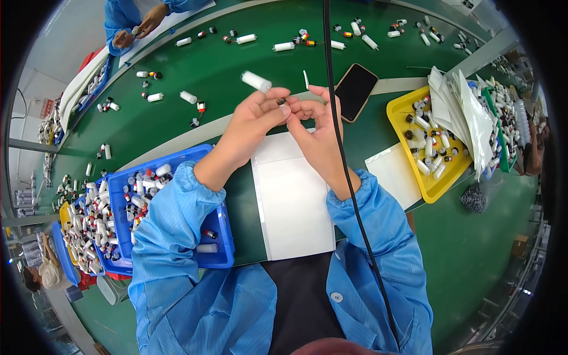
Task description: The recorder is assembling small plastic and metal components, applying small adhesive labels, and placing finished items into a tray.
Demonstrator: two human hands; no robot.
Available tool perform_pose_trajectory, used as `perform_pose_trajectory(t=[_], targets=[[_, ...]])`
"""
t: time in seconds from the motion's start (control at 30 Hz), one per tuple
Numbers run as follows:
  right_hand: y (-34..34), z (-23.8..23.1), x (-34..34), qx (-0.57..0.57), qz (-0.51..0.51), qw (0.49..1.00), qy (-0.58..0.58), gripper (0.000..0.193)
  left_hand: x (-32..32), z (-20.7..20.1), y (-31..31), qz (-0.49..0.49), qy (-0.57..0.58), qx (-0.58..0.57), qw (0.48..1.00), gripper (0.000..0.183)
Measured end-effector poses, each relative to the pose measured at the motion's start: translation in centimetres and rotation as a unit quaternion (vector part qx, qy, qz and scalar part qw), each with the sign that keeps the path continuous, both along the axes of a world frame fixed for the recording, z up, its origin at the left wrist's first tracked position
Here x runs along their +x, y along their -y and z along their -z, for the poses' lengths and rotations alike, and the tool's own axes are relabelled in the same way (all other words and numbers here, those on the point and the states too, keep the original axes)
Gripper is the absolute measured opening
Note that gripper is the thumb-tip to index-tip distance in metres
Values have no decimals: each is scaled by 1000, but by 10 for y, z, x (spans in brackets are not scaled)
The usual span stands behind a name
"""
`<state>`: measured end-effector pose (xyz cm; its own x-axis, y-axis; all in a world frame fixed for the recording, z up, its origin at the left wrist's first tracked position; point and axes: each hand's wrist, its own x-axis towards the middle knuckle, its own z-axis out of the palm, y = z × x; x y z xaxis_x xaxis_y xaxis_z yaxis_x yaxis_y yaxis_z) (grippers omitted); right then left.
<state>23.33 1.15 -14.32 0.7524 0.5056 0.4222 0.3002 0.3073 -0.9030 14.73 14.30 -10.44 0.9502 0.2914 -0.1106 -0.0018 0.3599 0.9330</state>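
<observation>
In the middle of the view, over the near edge of the green conveyor, both my hands meet at the fingertips. Between thumb and fingers, my left hand (244,131) pinches a small dark piece (281,101). A white cylinder (256,81) shows just beyond its index finger; whether that hand grips it I cannot tell. My right hand (316,131) is closed, thumb and fingers drawn together beside the dark piece; what they hold is hidden. A thin white strip (306,79) sticks up by its fingers. Below lies a white sheet (294,201).
Left, a blue tray (229,236) holds white cylinders and small parts. Right stands a yellow tray (437,192), near a phone (355,93). A black cable (339,142) hangs before my right hand. Cylinders lie along the conveyor (207,68). A co-worker's hands (142,28) work across it.
</observation>
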Motion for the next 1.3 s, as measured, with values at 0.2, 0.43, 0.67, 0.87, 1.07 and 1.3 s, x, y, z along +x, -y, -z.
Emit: perform_pose_trajectory(t=[0.2,0.43,0.67,0.87,1.07,1.3], targets=[[4,-6,1,-8,2,1000,10,52,0,6,-13,-49,24,21,998,38],[13,-18,16,31,-102,983,-147,19,-1,7,-10,-1,18,31,999,39],[18,-25,28,-32,-180,955,-234,9,-2,7,-8,40,12,80,996,40],[13,-25,23,-91,-150,960,-221,7,-1,8,-7,49,5,85,995,40],[11,-24,22,-110,-131,962,-213,8,0,13,-8,50,13,108,993,40],[14,-27,20,-118,-112,970,-181,6,-3,10,-9,78,3,108,991,45]])
